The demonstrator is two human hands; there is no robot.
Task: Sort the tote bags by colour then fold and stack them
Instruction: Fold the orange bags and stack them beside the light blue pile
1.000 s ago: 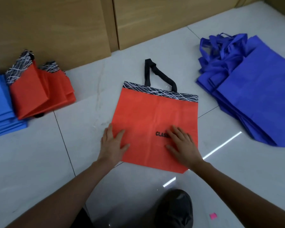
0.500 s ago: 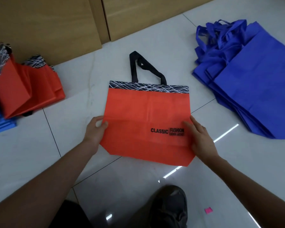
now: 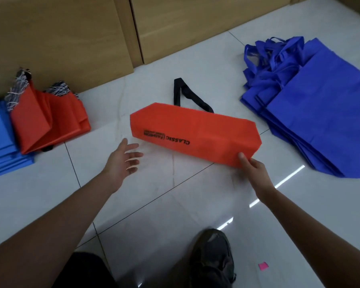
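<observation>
Glossy white floor tiles (image 3: pixel 164 215) are bordered by wooden panels (image 3: pixel 60 34); a pink paper scrap (image 3: pixel 263 266) is seen near a dark shoe (image 3: pixel 212 252).

We kneel on the floor of an indoor room: glossy pale tiles (image 3: pixel 170 204) with dark grout lines carry streaks of reflected light, and plain wooden panels (image 3: pixel 60 38) line the far edge. Blue bags (image 3: pixel 320 121) and red bags (image 3: pixel 50 121) lie piled on the tiles. We cannot tell whether it is a home or a storeroom.

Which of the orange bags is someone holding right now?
The folded orange tote bag in the middle, pinched by the right hand; the orange stack at left lies untouched.
</observation>
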